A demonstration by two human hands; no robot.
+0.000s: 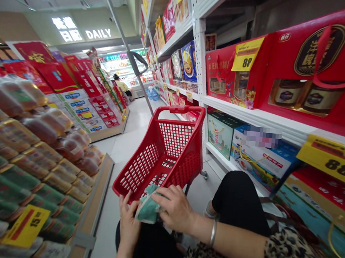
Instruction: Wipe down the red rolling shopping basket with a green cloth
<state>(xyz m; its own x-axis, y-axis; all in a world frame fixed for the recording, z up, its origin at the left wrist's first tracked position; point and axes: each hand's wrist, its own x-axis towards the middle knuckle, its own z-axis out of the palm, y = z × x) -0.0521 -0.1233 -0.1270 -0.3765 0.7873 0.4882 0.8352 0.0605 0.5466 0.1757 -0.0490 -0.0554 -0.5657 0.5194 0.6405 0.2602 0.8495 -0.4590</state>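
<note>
A red plastic shopping basket (164, 152) on wheels stands in the aisle right in front of me. My right hand (176, 209) presses a crumpled teal cloth (148, 208) against the basket's near rim, fingers curled over it. My left hand (128, 223) rests beside it at the near rim, fingers touching the cloth's left side. A silver bracelet circles my right wrist, and the sleeve has a leopard print. My knee in black trousers (239, 197) is bent to the right of the basket.
Stacked packaged goods with a yellow price tag (26, 224) fill the low display on the left. White shelves (254, 113) with red gift boxes run along the right. Another person (121, 84) stands far down the aisle.
</note>
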